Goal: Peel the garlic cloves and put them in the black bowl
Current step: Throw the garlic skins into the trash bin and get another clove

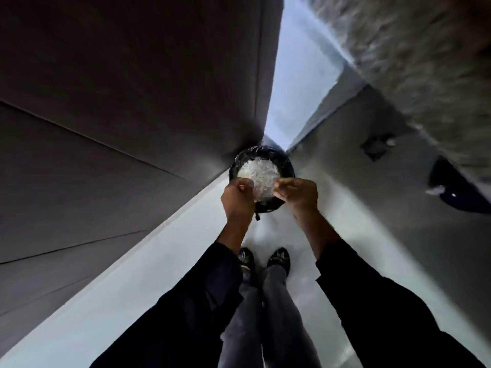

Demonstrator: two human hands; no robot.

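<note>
Dark cabinet fronts (111, 107) occupy the left of the head view; a pale floor (132, 282) runs beneath the standing person, whose dark shoes (277, 257) are seen below. A black-lined bin (288, 168) stands on the floor in the corner and is part filled with white, papery scraps (256, 171), judged to be garlic skins. No bench and no black bowl are shown. The left hand (237, 193) and the right hand (299, 193) are held just above the near rim of the bin, close together, each with fingers curled inward as in a pinch. What is pinched is too small to be told; a garlic clove is presumed but not seen. The step in hand is judged to be shedding of peel. It is best done with both hands kept over the opening, so that loosened skin falls inside, and with any clove retained for the bowl.
</note>
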